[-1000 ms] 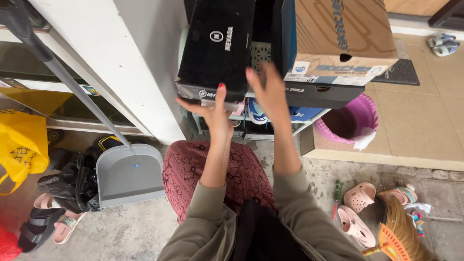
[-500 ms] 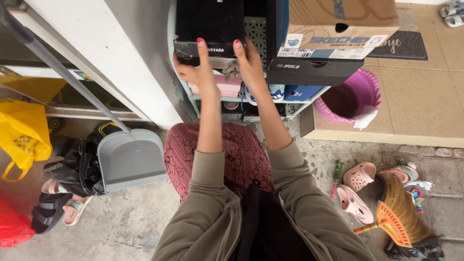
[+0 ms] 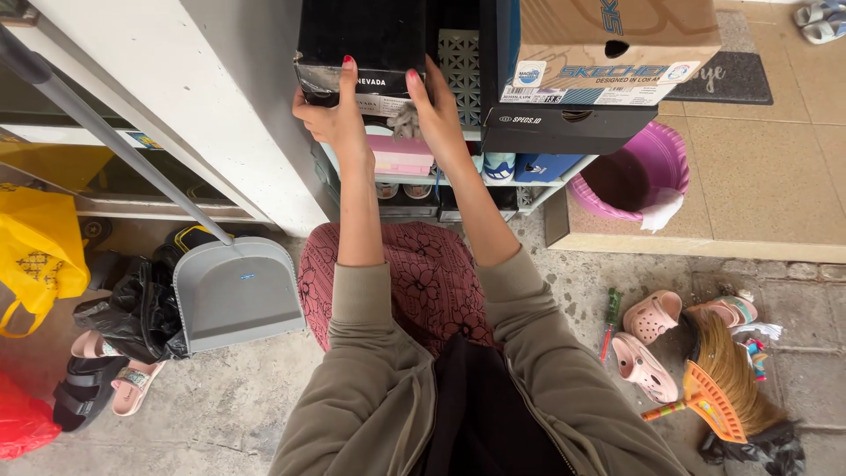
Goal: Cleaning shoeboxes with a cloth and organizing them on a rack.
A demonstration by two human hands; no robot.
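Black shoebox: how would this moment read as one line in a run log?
left hand: on black shoebox front edge | right hand: on same edge | box: atop shoe rack | beside: brown shoebox

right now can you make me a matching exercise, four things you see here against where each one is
Things:
1. black shoebox
2. grey dustpan
3. pink basin
4. straw broom

Places:
A. on the floor at the far right, by small pink clogs
B. on the rack, held at its front edge by both hands
C. on the tiled step, right of the rack
D. against the white wall, left of the person's knees

Pairs: 1-B, 2-D, 3-C, 4-A
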